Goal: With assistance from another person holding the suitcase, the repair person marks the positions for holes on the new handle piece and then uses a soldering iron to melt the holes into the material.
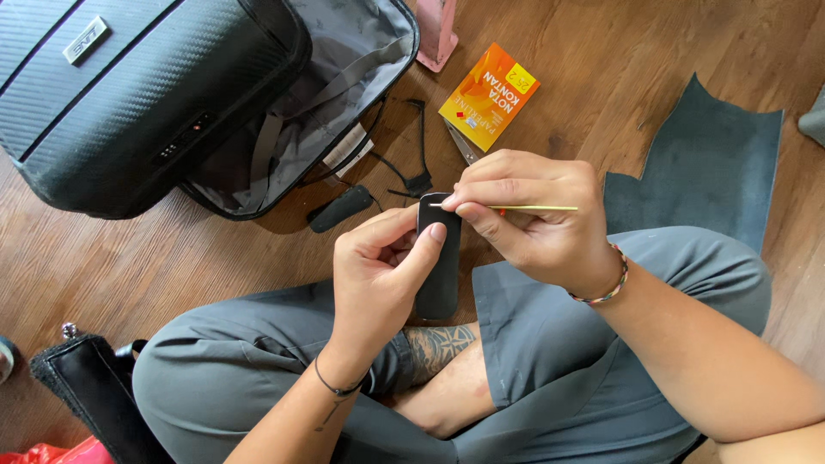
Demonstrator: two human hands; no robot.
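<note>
My left hand [382,271] grips a flat black leather piece [439,275] with rounded ends, thumb pressed on its face, holding it upright over my crossed legs. My right hand [524,215] pinches a thin yellowish stick [541,208] horizontally, its tip touching the top end of the leather piece. A bead bracelet circles my right wrist. Just beyond my hands another small black leather piece [341,208] lies on the wooden floor.
An open black suitcase [146,86] with grey lining lies at the upper left. An orange booklet [489,95], scissors [461,142], black strap scraps [418,155], a dark grey leather sheet [696,163] and a pink object [436,33] rest on the floor. A black bag [86,387] sits bottom left.
</note>
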